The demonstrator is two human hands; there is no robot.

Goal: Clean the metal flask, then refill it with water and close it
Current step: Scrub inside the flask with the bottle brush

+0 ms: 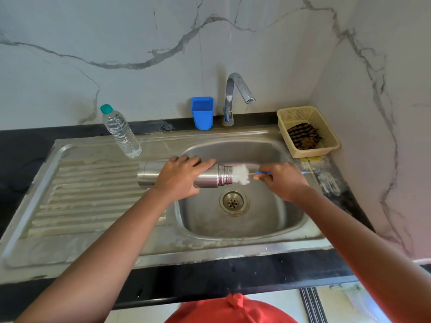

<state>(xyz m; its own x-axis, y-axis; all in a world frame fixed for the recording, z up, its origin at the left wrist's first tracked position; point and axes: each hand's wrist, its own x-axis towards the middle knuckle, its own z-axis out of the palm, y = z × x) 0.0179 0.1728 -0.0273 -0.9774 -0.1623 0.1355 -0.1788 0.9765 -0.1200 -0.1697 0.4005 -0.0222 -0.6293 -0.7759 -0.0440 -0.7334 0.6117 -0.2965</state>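
The left hand (184,177) is gripping the metal flask (186,174) round its middle, holding it level over the sink (235,220) with the open mouth pointing toward the right hand (281,179), presumably so that the brush can enter straight and any drips fall into the basin. The right hand is pinching the thin blue handle of the bottle brush (242,174), fingers curled closed about it, with the white bristle head sitting right at the flask's mouth (cap not visible). Cleaning appears to be under way; refilling and closing are judged outstanding.
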